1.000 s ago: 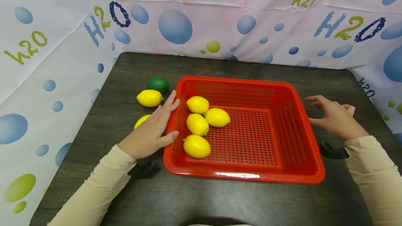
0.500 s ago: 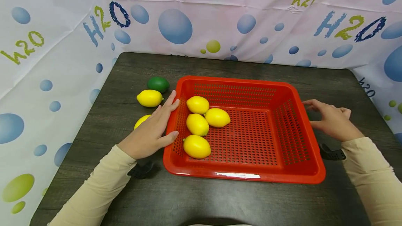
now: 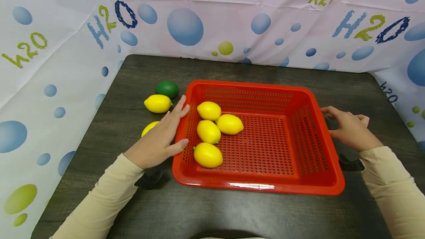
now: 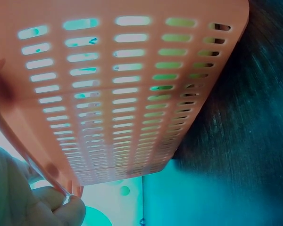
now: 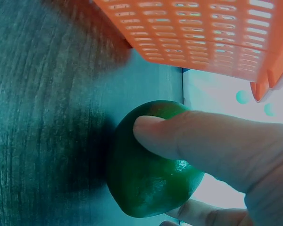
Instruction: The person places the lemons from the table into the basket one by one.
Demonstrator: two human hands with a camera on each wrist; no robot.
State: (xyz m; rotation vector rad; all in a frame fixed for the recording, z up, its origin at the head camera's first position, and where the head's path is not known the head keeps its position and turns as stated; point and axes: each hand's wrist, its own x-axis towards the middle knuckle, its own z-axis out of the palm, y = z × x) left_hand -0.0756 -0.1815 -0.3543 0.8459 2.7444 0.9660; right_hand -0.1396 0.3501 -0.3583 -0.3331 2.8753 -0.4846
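A red plastic basket (image 3: 257, 186) with slotted walls stands on the table. Several yellow lemons (image 3: 208, 155) lie in its left part. My left hand (image 3: 157, 141) rests on the basket's left rim, fingers spread and fairly straight; the left wrist view has the fingertips (image 4: 70, 209) at that rim. Beyond the basket's right wall, my right hand (image 3: 352, 127) holds a smooth dark-green fruit (image 5: 146, 174), thumb on one side and fingers on the other. The head view hides most of this fruit behind the rim and hand; it appears close to the tabletop.
To the left of the basket lie another dark-green fruit (image 3: 167, 89) and a yellow lemon (image 3: 157, 104). A second lemon (image 3: 148, 128) is partly covered by my left hand. The dark wooden table (image 3: 232, 215) meets a patterned cloth (image 3: 229, 17) behind it.
My right hand has moved slightly left toward the basket, and its fingers have closed in on the dark-green fruit. My left hand, the basket and the lemons look the same.
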